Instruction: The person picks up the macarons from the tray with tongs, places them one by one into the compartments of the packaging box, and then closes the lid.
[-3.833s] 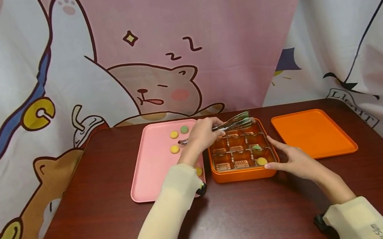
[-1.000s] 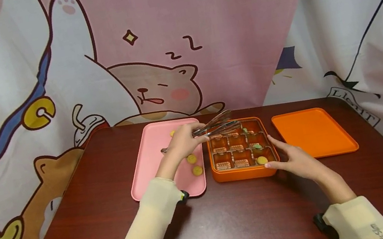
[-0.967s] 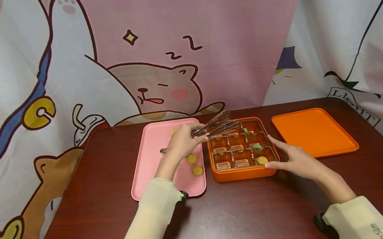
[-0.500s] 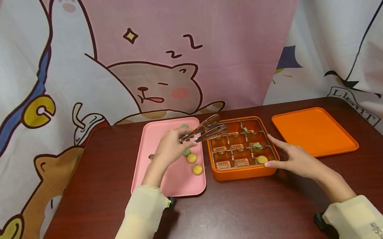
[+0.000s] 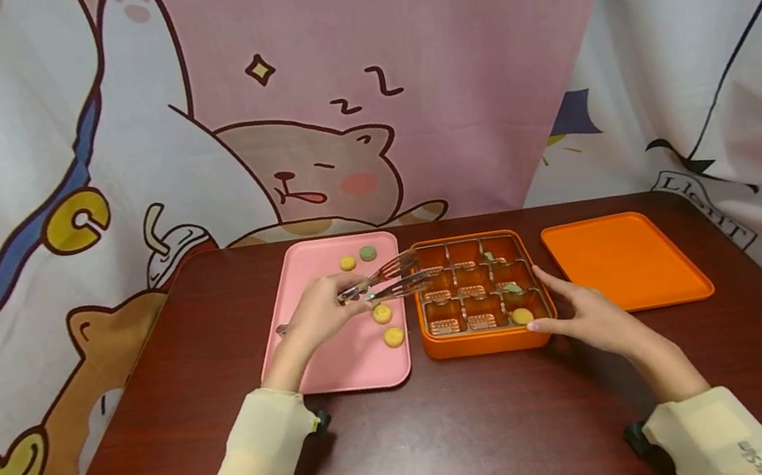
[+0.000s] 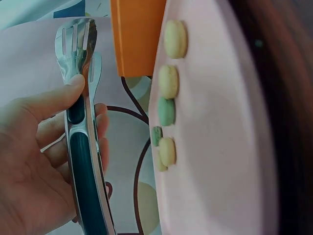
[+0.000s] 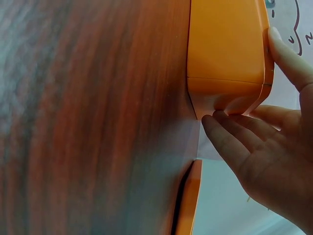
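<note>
My left hand (image 5: 321, 310) grips metal tongs (image 6: 84, 127) above the pink tray (image 5: 343, 374). The slotted tong heads are apart, with nothing between them, and point right to the divided orange box (image 5: 485, 344). On the tray lie yellow macarons (image 5: 393, 337) and green macarons (image 5: 368, 253); my left hand and the tongs partly cover that area. My right hand (image 5: 591, 320) holds the box's front right corner, thumb on the rim and fingers against the side (image 7: 230, 93). A yellow macaron (image 5: 522, 316) sits in the front right compartment, with green pieces (image 5: 512, 288) in the compartments behind it.
An orange lid-like tray (image 5: 623, 264) lies flat to the right of the box. All stand on a dark wooden table (image 5: 461, 443). Behind it hangs a printed cartoon curtain (image 5: 459, 73).
My left hand and the tongs have moved left and toward me, from over the box to above the pink tray, uncovering macarons there. My right hand has stayed at the box corner.
</note>
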Tool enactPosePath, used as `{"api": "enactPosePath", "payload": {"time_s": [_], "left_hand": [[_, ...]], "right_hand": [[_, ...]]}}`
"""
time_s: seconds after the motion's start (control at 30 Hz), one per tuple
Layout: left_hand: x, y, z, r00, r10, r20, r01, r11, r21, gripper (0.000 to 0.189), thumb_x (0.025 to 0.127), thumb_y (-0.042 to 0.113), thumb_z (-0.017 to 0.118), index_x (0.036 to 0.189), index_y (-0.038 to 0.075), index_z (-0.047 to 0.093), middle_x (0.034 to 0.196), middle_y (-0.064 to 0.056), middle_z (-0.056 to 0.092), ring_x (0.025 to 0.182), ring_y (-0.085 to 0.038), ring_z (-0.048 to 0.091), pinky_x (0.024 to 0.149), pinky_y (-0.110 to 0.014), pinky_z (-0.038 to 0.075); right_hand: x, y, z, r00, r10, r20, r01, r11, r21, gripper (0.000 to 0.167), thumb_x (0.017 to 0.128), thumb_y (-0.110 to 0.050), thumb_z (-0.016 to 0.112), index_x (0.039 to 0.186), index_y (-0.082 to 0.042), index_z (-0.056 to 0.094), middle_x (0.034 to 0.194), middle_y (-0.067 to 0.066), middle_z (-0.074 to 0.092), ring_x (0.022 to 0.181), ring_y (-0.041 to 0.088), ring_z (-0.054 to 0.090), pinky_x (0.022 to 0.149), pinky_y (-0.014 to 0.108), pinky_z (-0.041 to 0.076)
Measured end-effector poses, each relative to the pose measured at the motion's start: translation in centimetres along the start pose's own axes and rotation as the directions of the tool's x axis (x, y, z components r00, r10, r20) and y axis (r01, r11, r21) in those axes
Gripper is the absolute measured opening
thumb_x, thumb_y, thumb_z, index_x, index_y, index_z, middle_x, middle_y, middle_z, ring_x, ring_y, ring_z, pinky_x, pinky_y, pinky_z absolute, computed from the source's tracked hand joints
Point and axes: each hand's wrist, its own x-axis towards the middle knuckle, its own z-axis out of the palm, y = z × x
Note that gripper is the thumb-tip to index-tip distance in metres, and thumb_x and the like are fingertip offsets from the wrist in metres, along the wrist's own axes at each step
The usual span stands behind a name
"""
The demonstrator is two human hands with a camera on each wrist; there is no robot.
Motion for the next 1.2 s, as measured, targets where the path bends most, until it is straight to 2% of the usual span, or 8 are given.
{"api": "enactPosePath", "payload": {"time_s": [0.13, 0.3, 0.53, 0.77, 1.0, 1.2], "left_hand": [[-0.7, -0.8, 0.1, 1.0, 0.01, 0.002, -0.01, 1.0, 0.009, 0.035, 0.086, 0.019, 0.078, 0.119, 0.008, 0.072, 0.111, -0.007, 0.075, 0.098, -0.021, 0.068, 0.087, -0.04, 0.053], [-1.5, -1.5, 0.0, 1.0, 0.019, -0.002, -0.019, 0.999, 0.03, 0.037, 0.084, 0.017, 0.079, 0.119, 0.005, 0.072, 0.115, -0.011, 0.074, 0.105, -0.025, 0.069, 0.092, -0.043, 0.053], [-2.6, -2.2, -0.1, 1.0, 0.021, 0.005, -0.021, 0.999, 0.042, 0.04, 0.083, 0.017, 0.08, 0.121, 0.006, 0.071, 0.12, -0.012, 0.072, 0.107, -0.026, 0.068, 0.091, -0.044, 0.053], [-3.5, -3.0, -0.1, 1.0, 0.023, 0.019, -0.023, 0.999, 0.049, 0.036, 0.083, 0.017, 0.08, 0.116, 0.006, 0.073, 0.113, -0.01, 0.075, 0.103, -0.024, 0.069, 0.09, -0.043, 0.054], [-4.2, -3.6, 0.3, 0.999, 0.021, 0.046, -0.022, 0.999, 0.028, 0.03, 0.082, 0.013, 0.08, 0.111, 0.007, 0.075, 0.104, -0.007, 0.076, 0.093, -0.02, 0.07, 0.084, -0.039, 0.054], [-4.6, -3.9, 0.4, 0.997, 0.029, 0.066, -0.031, 0.999, 0.025, 0.029, 0.082, 0.013, 0.081, 0.11, 0.008, 0.075, 0.1, -0.005, 0.077, 0.09, -0.017, 0.07, 0.082, -0.036, 0.054]], "right_hand": [[0.0, 0.0, 0.0, 1.0, 0.0, 0.0, 0.0, 1.0, 0.001, 0.096, 0.091, -0.045, 0.069, 0.16, -0.007, 0.014, 0.155, 0.035, 0.031, 0.138, 0.054, 0.035, 0.104, 0.069, 0.036], [-0.1, -0.1, -0.1, 1.0, 0.0, 0.001, 0.0, 1.0, 0.002, 0.095, 0.092, -0.044, 0.069, 0.16, -0.007, 0.015, 0.155, 0.035, 0.031, 0.138, 0.055, 0.035, 0.104, 0.069, 0.036], [-0.1, 0.0, -0.1, 1.0, 0.0, 0.002, 0.0, 1.0, -0.008, 0.095, 0.092, -0.045, 0.068, 0.16, -0.007, 0.014, 0.155, 0.035, 0.031, 0.138, 0.055, 0.034, 0.104, 0.07, 0.035], [-0.1, -0.1, 0.0, 1.0, 0.006, 0.001, -0.006, 1.0, -0.011, 0.095, 0.092, -0.045, 0.069, 0.16, -0.007, 0.014, 0.155, 0.035, 0.031, 0.137, 0.054, 0.038, 0.103, 0.069, 0.037], [-0.1, -0.1, 0.0, 1.0, 0.006, 0.007, -0.007, 1.0, 0.005, 0.095, 0.092, -0.044, 0.069, 0.16, -0.007, 0.013, 0.154, 0.035, 0.031, 0.138, 0.056, 0.034, 0.103, 0.071, 0.035], [0.0, -0.1, 0.0, 1.0, 0.011, 0.008, -0.011, 1.0, 0.002, 0.095, 0.092, -0.044, 0.068, 0.16, -0.007, 0.013, 0.155, 0.035, 0.03, 0.138, 0.056, 0.033, 0.104, 0.071, 0.035]]}}
